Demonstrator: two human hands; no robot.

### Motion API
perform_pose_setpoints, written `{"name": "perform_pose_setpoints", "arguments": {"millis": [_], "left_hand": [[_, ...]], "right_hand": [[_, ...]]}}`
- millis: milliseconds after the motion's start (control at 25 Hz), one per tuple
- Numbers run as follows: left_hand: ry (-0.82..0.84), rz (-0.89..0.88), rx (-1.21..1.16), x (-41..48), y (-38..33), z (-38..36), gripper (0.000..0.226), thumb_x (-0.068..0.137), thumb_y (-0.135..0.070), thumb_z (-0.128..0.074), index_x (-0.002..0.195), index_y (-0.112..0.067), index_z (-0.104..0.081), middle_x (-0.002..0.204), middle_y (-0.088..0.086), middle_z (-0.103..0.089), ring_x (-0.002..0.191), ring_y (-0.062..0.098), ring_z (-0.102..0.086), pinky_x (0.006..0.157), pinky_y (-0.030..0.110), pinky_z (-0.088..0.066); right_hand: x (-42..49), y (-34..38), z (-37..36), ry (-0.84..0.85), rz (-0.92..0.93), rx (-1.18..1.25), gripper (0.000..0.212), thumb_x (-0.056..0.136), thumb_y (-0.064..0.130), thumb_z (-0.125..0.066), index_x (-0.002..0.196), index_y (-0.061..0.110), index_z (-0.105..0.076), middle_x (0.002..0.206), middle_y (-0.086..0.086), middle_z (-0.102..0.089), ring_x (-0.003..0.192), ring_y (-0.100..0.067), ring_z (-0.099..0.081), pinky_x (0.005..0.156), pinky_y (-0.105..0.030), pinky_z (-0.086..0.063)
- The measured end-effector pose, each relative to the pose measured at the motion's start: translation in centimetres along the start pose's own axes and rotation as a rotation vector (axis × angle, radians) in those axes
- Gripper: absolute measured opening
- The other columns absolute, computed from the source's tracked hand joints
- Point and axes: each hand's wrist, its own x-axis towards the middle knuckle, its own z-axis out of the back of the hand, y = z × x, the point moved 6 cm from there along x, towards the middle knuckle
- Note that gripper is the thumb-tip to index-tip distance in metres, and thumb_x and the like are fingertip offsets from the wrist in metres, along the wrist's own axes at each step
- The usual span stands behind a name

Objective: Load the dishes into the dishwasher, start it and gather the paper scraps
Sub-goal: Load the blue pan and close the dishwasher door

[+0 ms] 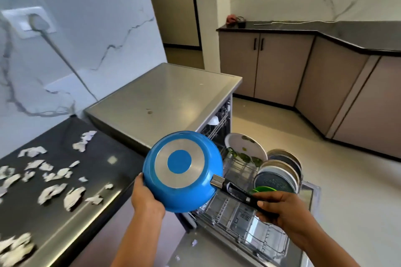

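Note:
A blue pan (pixel 184 188) with a silver ring on its underside is held bottom-up above the open dishwasher's pulled-out lower rack (pixel 245 221). My left hand (pixel 144 198) grips the pan's rim on the left. My right hand (pixel 282 208) grips its black handle (pixel 236 193). In the rack stand a white plate (pixel 240 145), several grey plates (pixel 280 171) and something green (pixel 263 189). Several torn paper scraps (pixel 52 180) lie scattered over the black counter (pixel 104 165) on the left.
The dishwasher's steel top (pixel 165 95) sits between the counter and the rack. Small scraps (pixel 194 242) lie on the dishwasher door (pixel 219 253). Beige cabinets (pixel 282 67) with a dark countertop stand across the pale floor. A plugged-in wall socket (pixel 34 20) is at upper left.

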Motion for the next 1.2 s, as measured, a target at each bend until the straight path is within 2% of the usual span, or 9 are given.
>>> {"name": "perform_pose_setpoints", "arguments": {"millis": [160, 440, 600, 640, 760, 840, 1000, 1120, 1200], "left_hand": [[-0.002, 0.075, 0.096, 0.7, 5.5, -2.9, 0.026, 0.085, -0.046, -0.053, 0.094, -0.026, -0.067, 0.1, 0.0, -0.07, 0.097, 0.024, -0.064, 0.093, 0.043, -0.049], [-0.127, 0.144, 0.237, 7.8, 11.2, -5.7, 0.021, 0.082, -0.042, -0.062, 0.085, -0.022, -0.064, 0.099, 0.0, -0.067, 0.09, 0.024, -0.063, 0.088, 0.042, -0.051], [-0.145, 0.253, 0.291, 14.5, 15.0, -7.9, 0.02, 0.079, -0.042, -0.06, 0.081, -0.022, -0.061, 0.093, 0.002, -0.066, 0.08, 0.025, -0.061, 0.063, 0.031, -0.048], [-0.16, 0.272, 0.275, 16.5, 16.1, -8.0, 0.023, 0.076, -0.043, -0.06, 0.086, -0.022, -0.062, 0.1, 0.003, -0.066, 0.086, 0.028, -0.062, 0.064, 0.031, -0.048], [-0.174, 0.327, 0.26, 23.5, 20.2, -6.7, 0.034, 0.076, -0.054, -0.052, 0.087, -0.023, -0.059, 0.122, 0.009, -0.06, 0.099, 0.025, -0.057, 0.081, 0.037, -0.047], [-0.246, 0.341, 0.29, 25.7, 21.5, -6.6, 0.03, 0.079, -0.051, -0.05, 0.082, -0.022, -0.058, 0.121, 0.011, -0.061, 0.095, 0.023, -0.057, 0.082, 0.038, -0.048], [-0.351, 0.323, 0.387, 28.5, 23.4, -7.5, 0.016, 0.075, -0.033, -0.059, 0.074, -0.017, -0.061, 0.097, 0.009, -0.064, 0.08, 0.028, -0.059, 0.058, 0.032, -0.047], [-0.453, 0.271, 0.446, 30.5, 25.0, -7.4, 0.017, 0.077, -0.032, -0.061, 0.071, -0.017, -0.058, 0.091, 0.009, -0.063, 0.077, 0.026, -0.057, 0.061, 0.033, -0.045], [-0.429, 0.248, 0.49, 32.7, 27.1, -7.2, 0.019, 0.077, -0.034, -0.06, 0.074, -0.016, -0.061, 0.095, 0.01, -0.066, 0.08, 0.026, -0.059, 0.068, 0.035, -0.048]], "right_hand": [[0.8, -1.0, 5.3, -0.103, -0.038, 0.038, 0.02, 0.078, -0.017, -0.058, 0.088, -0.006, -0.071, 0.082, -0.026, -0.069, 0.061, -0.031, -0.063, 0.052, -0.027, -0.056], [5.0, -3.7, 6.8, -0.281, -0.148, 0.097, 0.017, 0.078, -0.021, -0.056, 0.082, -0.009, -0.068, 0.06, -0.021, -0.063, 0.046, -0.028, -0.056, 0.044, -0.027, -0.053], [9.7, -3.9, 6.6, -0.399, -0.2, 0.064, 0.017, 0.078, -0.021, -0.056, 0.081, -0.009, -0.067, 0.052, -0.02, -0.061, 0.039, -0.026, -0.054, 0.04, -0.028, -0.052], [11.2, -3.9, 6.6, -0.428, -0.206, 0.05, 0.017, 0.078, -0.022, -0.056, 0.081, -0.009, -0.067, 0.05, -0.019, -0.06, 0.037, -0.025, -0.053, 0.039, -0.027, -0.05], [15.8, -4.7, 7.0, -0.507, -0.209, -0.004, 0.02, 0.078, -0.022, -0.056, 0.077, -0.007, -0.067, 0.044, -0.014, -0.057, 0.032, -0.018, -0.05, 0.035, -0.021, -0.045], [18.7, -5.9, 7.3, -0.519, -0.242, -0.022, 0.021, 0.078, -0.023, -0.055, 0.076, -0.007, -0.067, 0.041, -0.012, -0.056, 0.03, -0.016, -0.048, 0.033, -0.019, -0.042], [24.1, -10.2, 8.8, -0.478, -0.356, -0.129, 0.02, 0.078, -0.021, -0.057, 0.073, -0.006, -0.068, 0.044, -0.014, -0.059, 0.034, -0.019, -0.051, 0.041, -0.024, -0.047], [27.6, -12.8, 10.4, -0.38, -0.379, -0.332, 0.023, 0.077, -0.015, -0.062, 0.072, 0.005, -0.071, 0.045, -0.008, -0.061, 0.039, -0.015, -0.054, 0.047, -0.024, -0.047], [29.8, -14.1, 11.0, -0.285, -0.373, -0.486, 0.027, 0.073, -0.01, -0.067, 0.066, 0.016, -0.072, 0.046, -0.001, -0.062, 0.042, -0.009, -0.053, 0.053, -0.024, -0.044]]}}
